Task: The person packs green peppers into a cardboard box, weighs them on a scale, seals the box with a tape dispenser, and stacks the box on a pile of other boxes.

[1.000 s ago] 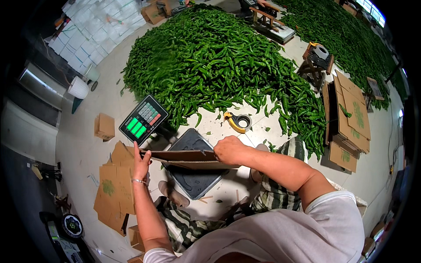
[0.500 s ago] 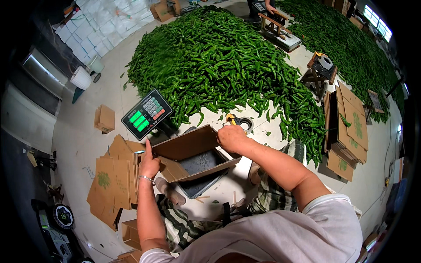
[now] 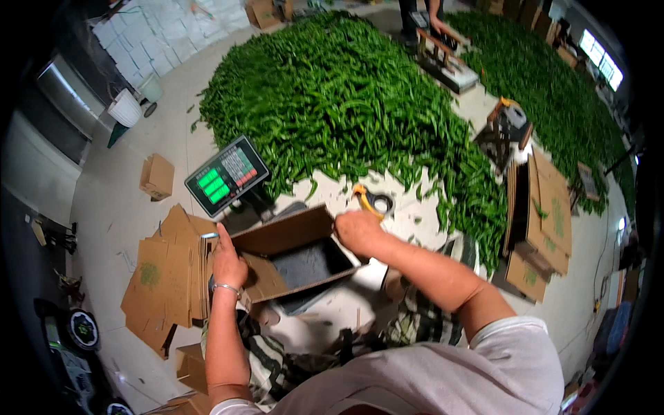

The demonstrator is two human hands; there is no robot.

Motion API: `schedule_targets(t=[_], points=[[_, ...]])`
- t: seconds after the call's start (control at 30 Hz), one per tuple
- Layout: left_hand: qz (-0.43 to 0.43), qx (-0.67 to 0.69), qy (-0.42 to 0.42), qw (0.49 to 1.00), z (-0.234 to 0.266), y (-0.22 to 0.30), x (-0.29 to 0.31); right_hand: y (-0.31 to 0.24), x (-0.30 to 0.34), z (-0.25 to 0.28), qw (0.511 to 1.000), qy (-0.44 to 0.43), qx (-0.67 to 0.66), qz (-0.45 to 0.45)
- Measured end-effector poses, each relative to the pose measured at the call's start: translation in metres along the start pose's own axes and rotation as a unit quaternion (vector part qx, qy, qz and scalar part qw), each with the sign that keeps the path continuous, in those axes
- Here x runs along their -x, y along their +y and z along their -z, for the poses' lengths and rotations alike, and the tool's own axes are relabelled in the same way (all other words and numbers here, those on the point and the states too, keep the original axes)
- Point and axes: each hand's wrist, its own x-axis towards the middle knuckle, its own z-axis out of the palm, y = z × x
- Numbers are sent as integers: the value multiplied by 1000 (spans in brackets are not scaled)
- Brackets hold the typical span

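Both my hands hold a brown cardboard box point(image 3: 282, 232) that stands unfolded into a four-sided sleeve, tilted. Through its open middle shows a dark scale platform point(image 3: 304, 266). My left hand point(image 3: 228, 266) grips the box's left side, its index finger stretched up along the edge. My right hand point(image 3: 360, 233) is closed over the far right corner; its fingertips are partly hidden. Just beyond the right hand, a yellow tape dispenser point(image 3: 373, 200) lies on the floor. The scale's display point(image 3: 228, 176), with lit green panels, stands beyond my left hand.
A big heap of green peppers point(image 3: 325, 104) spreads ahead, with another heap point(image 3: 546, 104) at the far right. Flattened cartons point(image 3: 166, 277) lie at left, and more cartons point(image 3: 539, 214) stand at right. A small stool point(image 3: 505, 131) and another person's hand point(image 3: 439, 26) are farther off.
The box has moved slightly left and nearer to me, both hands still on it. More of the platform shows through its opening. The whole view has shifted a little.
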Motion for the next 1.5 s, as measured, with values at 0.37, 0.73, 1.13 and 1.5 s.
schedule_targets(t=[0.37,0.73,1.13,1.5], points=[[46,-138,11,989,-10,39,-15,-45,-5,-30,997,-6,80,15],[14,-154,35,987,-22,54,-13,-60,-21,-15,991,-124,46,12],[-83,-2,-79,993,18,37,39,-25,26,27,946,-270,-113,138],[-172,-192,-245,935,-1,47,1,-41,21,-10,962,-197,64,177]])
